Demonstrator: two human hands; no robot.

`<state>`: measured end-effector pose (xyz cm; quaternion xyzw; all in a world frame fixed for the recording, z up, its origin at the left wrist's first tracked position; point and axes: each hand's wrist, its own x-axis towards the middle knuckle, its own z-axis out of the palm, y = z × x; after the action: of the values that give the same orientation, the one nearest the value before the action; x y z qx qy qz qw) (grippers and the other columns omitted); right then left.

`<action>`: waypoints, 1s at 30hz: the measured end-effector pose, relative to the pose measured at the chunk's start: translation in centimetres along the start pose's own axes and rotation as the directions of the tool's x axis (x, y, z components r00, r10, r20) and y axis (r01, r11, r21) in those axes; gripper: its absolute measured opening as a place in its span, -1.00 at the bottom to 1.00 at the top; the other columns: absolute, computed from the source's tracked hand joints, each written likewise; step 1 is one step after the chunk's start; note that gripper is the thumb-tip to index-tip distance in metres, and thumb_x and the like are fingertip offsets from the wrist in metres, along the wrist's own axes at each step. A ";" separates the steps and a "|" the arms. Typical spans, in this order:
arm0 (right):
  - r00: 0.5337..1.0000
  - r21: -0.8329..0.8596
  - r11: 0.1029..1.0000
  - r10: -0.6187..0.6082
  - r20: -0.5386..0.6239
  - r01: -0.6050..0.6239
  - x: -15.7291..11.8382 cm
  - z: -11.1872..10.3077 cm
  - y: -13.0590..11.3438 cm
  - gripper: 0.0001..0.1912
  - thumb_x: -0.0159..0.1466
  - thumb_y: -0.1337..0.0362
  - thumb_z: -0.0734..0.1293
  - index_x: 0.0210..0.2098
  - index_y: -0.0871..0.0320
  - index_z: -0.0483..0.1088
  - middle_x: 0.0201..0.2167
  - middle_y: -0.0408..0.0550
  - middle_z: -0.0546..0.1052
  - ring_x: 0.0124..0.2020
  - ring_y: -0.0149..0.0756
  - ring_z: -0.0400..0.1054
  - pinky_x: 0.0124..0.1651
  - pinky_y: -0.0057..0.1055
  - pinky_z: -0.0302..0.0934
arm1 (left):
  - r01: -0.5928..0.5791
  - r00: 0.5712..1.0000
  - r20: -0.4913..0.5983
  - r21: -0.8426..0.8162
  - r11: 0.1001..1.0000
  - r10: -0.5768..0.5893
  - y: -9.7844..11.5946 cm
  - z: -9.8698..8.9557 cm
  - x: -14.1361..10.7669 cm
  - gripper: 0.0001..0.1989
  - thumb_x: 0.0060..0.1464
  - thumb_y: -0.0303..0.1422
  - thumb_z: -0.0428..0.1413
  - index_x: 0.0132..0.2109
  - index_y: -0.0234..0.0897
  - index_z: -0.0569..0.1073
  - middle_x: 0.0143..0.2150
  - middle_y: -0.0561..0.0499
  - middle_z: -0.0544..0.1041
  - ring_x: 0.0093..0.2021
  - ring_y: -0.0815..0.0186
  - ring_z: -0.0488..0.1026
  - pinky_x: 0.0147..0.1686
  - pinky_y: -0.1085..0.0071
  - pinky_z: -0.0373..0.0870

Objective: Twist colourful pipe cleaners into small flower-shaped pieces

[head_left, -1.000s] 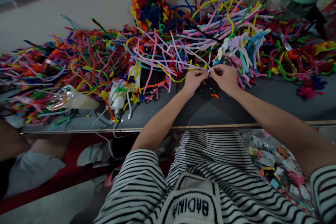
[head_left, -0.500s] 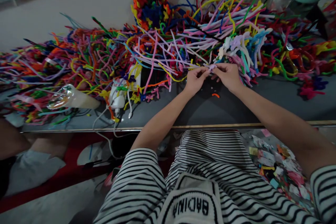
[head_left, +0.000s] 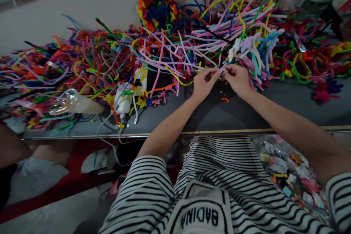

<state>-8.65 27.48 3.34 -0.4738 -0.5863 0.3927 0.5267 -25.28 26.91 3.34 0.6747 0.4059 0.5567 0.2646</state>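
Near the middle of the table, my left hand (head_left: 205,83) and my right hand (head_left: 238,79) meet at the fingertips. Both pinch a small pale lilac piece of fuzzy stem (head_left: 223,70); its shape is mostly hidden by the fingers. Just behind the hands lies a bundle of bent white, lilac and blue stems (head_left: 253,49). A short orange scrap (head_left: 225,99) rests on the dark table below the fingers, with tiny bits beside it.
Piles of coloured fuzzy stems (head_left: 95,55) run along the dark table (head_left: 233,117). A plastic-wrapped cup (head_left: 79,103) and a white charger (head_left: 123,100) with cables lie left. Orange-handled scissors (head_left: 319,64) are right. Another person's legs (head_left: 35,175) show lower left; scraps (head_left: 298,179) fill the lower right.
The left fingers have shifted slightly and now cover more of the lilac piece. My right fingertips have turned a little around it. The rest looks the same.
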 end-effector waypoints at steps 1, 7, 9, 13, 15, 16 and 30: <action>1.000 -0.017 1.000 -0.020 -0.006 0.020 -0.1 0.0 -0.1 -0.60 0.21 -0.12 0.51 -0.20 0.07 0.60 -0.36 -0.03 0.65 -0.42 -0.22 0.53 -0.44 -0.30 0.41 | -0.015 1.000 0.008 0.036 0.999 0.015 0.2 0.0 0.0 -0.64 0.23 0.01 0.24 -0.16 -0.20 0.65 -0.22 -0.03 0.69 -0.32 0.36 0.54 -0.25 0.40 0.47; 0.991 -0.134 0.983 -0.133 -0.016 0.130 -0.7 -0.2 -0.7 -0.71 0.24 0.00 0.49 -0.25 0.09 0.62 -0.36 -0.02 0.66 -0.35 -0.19 0.56 -0.28 -0.25 0.47 | -0.034 0.999 0.022 0.205 0.978 0.030 0.0 0.0 0.0 -0.80 0.29 -0.18 0.22 -0.20 -0.18 0.64 -0.22 -0.02 0.69 -0.28 0.31 0.53 -0.16 0.36 0.47; 0.988 -0.172 0.973 -0.155 -0.011 0.151 -0.7 -0.2 -0.8 -0.74 0.26 0.04 0.47 -0.24 0.10 0.63 -0.36 -0.02 0.67 -0.34 -0.18 0.57 -0.25 -0.24 0.47 | -0.021 1.000 0.019 0.241 0.970 0.017 -0.2 0.0 0.0 -0.84 0.29 -0.24 0.21 -0.20 -0.18 0.64 -0.22 -0.02 0.68 -0.26 0.29 0.54 -0.15 0.35 0.46; 0.985 -0.228 0.959 -0.175 0.001 0.170 -0.8 -0.3 -1.0 -0.79 0.30 0.10 0.43 -0.23 0.08 0.65 -0.33 -0.04 0.68 -0.32 -0.17 0.58 -0.20 -0.21 0.48 | 0.002 1.000 0.002 0.279 0.960 -0.003 -0.8 0.2 0.1 -0.90 0.29 -0.33 0.20 -0.21 -0.19 0.61 -0.23 -0.03 0.66 -0.22 0.27 0.54 -0.13 0.33 0.44; 0.985 -0.249 0.954 -0.175 -0.004 0.169 -0.8 -0.3 -1.1 -0.81 0.30 0.14 0.42 -0.23 0.07 0.66 -0.32 -0.05 0.69 -0.31 -0.18 0.58 -0.18 -0.21 0.49 | 0.003 1.000 0.009 0.286 0.958 -0.006 -0.9 0.2 0.0 -0.90 0.29 -0.33 0.21 -0.21 -0.19 0.61 -0.22 -0.04 0.66 -0.22 0.26 0.54 -0.12 0.32 0.43; 0.984 -0.252 0.952 -0.179 -0.005 0.172 -0.9 -0.4 -1.1 -0.82 0.30 0.15 0.42 -0.24 0.07 0.66 -0.32 -0.05 0.69 -0.31 -0.18 0.58 -0.17 -0.21 0.49 | 0.000 1.000 0.015 0.288 0.958 -0.004 -0.9 0.2 0.0 -0.90 0.29 -0.32 0.21 -0.20 -0.19 0.61 -0.21 -0.04 0.66 -0.21 0.26 0.54 -0.12 0.32 0.43; 0.999 -0.027 1.000 0.011 0.045 -0.009 -0.3 0.1 0.3 -0.48 0.18 -0.23 0.49 -0.24 0.11 0.64 -0.38 -0.01 0.65 -0.52 -0.28 0.49 -0.57 -0.38 0.31 | 0.123 0.979 0.157 0.037 0.992 -0.127 -1.2 -0.5 0.9 -0.74 0.32 -0.20 0.18 -0.32 -0.22 0.55 -0.41 0.04 0.56 -0.36 0.34 0.45 -0.24 0.39 0.42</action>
<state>-8.74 27.29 2.94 -0.4750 -0.6009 0.3979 0.5050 -25.98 28.21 2.99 0.6938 0.4326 0.4777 0.3214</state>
